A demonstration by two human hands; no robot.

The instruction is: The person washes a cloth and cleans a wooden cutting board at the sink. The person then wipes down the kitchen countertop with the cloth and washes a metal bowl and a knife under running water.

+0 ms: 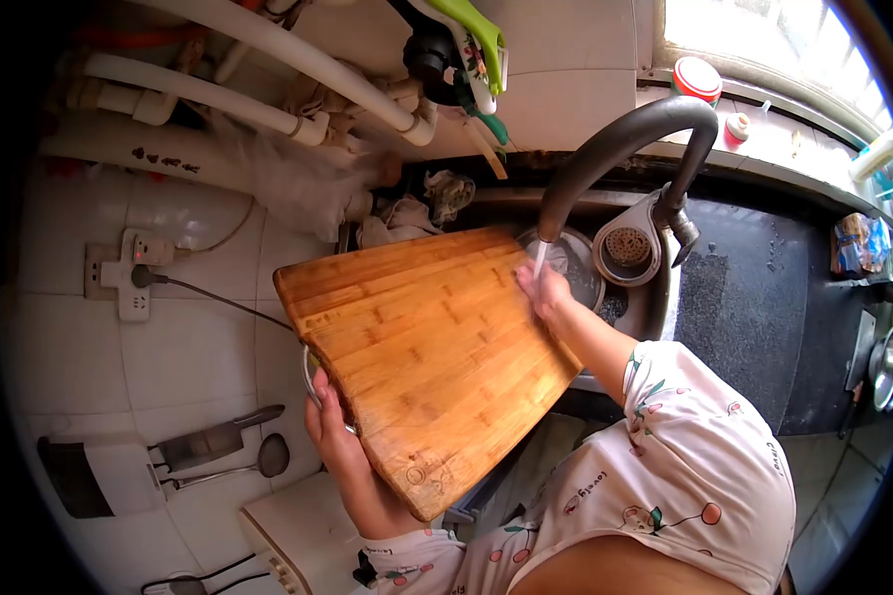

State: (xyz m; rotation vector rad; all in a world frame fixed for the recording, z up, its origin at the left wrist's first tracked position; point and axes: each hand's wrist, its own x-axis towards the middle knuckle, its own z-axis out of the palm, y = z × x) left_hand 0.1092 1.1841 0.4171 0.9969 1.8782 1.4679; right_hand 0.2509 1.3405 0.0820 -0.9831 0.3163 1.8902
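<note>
A wooden cutting board [432, 352] is tilted across the middle of the view, its far right end reaching over the sink [668, 307]. My left hand [339, 436] is closed around the board's lower left edge, by the metal handle [310, 375]. At the far right edge, my right hand [546, 295] lies against the board with its fingers stretched out. A thin stream of water [540, 260] falls from the curved grey faucet [615, 139] onto that hand. The board's far right corner is blurred.
A strainer cup [627, 246] and a round lid-like dish [577, 273] sit in the sink. Wet dark countertop [734, 307] extends right. White pipes [298, 59] cross the upper left. A power strip [135, 273], a cleaver [203, 446] and a ladle [272, 456] are along the tiled wall.
</note>
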